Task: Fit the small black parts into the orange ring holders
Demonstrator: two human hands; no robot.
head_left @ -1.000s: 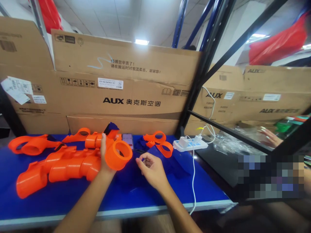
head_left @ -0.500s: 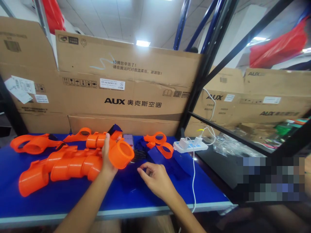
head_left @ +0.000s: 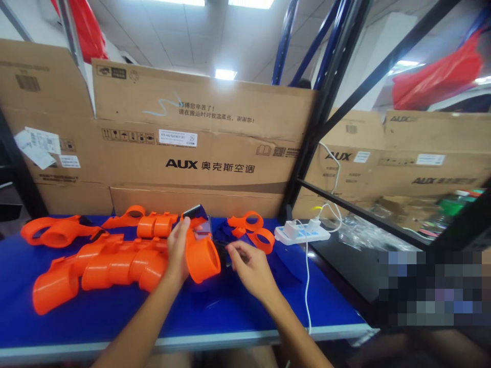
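Note:
My left hand [head_left: 178, 250] is closed around an orange plastic ring-shaped part [head_left: 199, 266], held above the table with its round opening tilted towards the right. A dark blue flap with a pale edge [head_left: 195, 210] rises above my left fingers. Just right of the orange part, my right hand [head_left: 253, 268] is in a pinch at some small black pieces [head_left: 221, 247]. What lies between those fingertips is too small to make out. A phone [head_left: 203, 229] lies behind the held part and is partly covered by it.
Several orange ring parts [head_left: 111, 268] lie in rows at the left on the blue table [head_left: 215, 317]. More orange rings [head_left: 251, 221] rest on dark blue material behind my right hand. A white power strip [head_left: 301, 232] with a trailing cable and a black rack post [head_left: 307, 153] stand to the right.
The orange part in my left hand has moved slightly right and down. My right hand has moved up to the black pieces, its fingers now pinched there.

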